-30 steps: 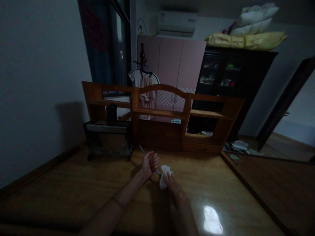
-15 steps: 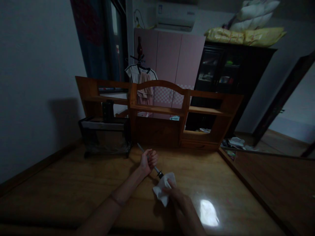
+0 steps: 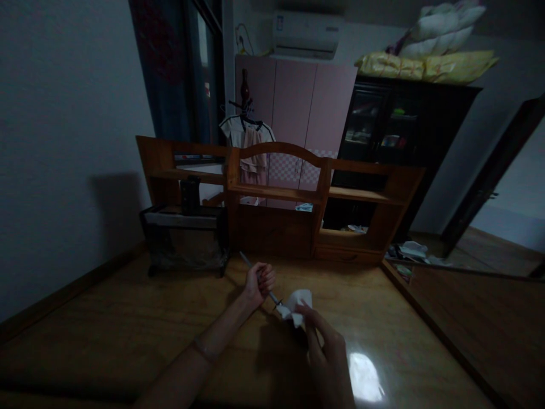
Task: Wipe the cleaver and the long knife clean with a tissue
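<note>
My left hand (image 3: 259,282) is closed in a fist around a thin grey rod-like tool (image 3: 247,262) that slants from upper left down to the right. Its lower end, with a dark collar, meets a crumpled white tissue (image 3: 297,305). My right hand (image 3: 326,346) pinches that tissue with its fingertips and presses it against the tool's end. Both hands hover just above the glossy wooden desk (image 3: 128,335).
A wooden shelf unit (image 3: 281,199) stands along the desk's back edge. A dark rack with a box (image 3: 185,233) sits at the back left. Behind are a pink wardrobe (image 3: 298,108), a dark glass cabinet (image 3: 395,130) and an open doorway (image 3: 506,182) at right.
My right hand has shifted the tissue up along the tool's lower end and turned it, after sliding down half a second ago. My left hand keeps its grip in nearly the same place.
</note>
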`<state>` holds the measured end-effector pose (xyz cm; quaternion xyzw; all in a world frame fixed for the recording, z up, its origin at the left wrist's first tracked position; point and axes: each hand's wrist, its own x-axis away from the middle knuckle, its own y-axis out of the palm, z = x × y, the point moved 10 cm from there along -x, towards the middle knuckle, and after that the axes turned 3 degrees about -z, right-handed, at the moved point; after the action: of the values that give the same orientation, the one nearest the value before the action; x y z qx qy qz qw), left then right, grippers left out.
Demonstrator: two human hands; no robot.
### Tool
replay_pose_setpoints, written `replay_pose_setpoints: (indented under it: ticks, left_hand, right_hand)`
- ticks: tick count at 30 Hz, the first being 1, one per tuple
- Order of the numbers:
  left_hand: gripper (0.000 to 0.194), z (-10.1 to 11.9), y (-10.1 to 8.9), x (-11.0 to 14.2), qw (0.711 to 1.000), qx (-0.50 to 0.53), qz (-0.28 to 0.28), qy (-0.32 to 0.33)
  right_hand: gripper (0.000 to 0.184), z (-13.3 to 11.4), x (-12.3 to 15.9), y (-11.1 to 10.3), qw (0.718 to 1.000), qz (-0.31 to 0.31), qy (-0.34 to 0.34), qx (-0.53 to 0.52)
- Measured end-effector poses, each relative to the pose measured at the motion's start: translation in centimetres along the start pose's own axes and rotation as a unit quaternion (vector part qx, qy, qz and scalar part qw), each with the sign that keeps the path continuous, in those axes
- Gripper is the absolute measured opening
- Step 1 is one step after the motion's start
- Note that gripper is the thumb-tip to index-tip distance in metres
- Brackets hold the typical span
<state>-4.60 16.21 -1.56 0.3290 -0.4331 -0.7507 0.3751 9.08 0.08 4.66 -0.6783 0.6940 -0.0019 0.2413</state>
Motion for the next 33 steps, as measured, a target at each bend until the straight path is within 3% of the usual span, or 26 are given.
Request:
replay_pose_setpoints:
  ticks: [4,8,25,30,33]
  left_hand:
    - [0.035,0.1,-0.4,-0.2,1.0,-0.01,0.007,0.003]
    - [0.034,0.3,-0.8,-0.2,1.0,-0.017,0.011,0.01]
    - [0.031,-0.1,0.0,0.1,1.0,-0.014,0.004,-0.001]
    - [0.029,-0.2,-0.1,0.0,1.0,-0.014,-0.001,0.001]
    - [0.028,-0.2,-0.1,-0.1,1.0,-0.015,-0.004,0.001]
  right_hand:
    - [0.042,-1.3,-1.3,3.2,0.995,-0.016,-0.097,0.022]
    - [0.049,-0.7,-1.1,4.7,0.991,-0.059,-0.121,0.006]
    - [0.029,-0.5,2.2,1.0,0.992,-0.079,-0.093,0.029]
    - [0.03,1.4,3.1,0.4,0.994,-0.085,-0.062,0.043]
    - [0.029,3.2,3.8,-0.6,0.997,-0.042,-0.035,0.052]
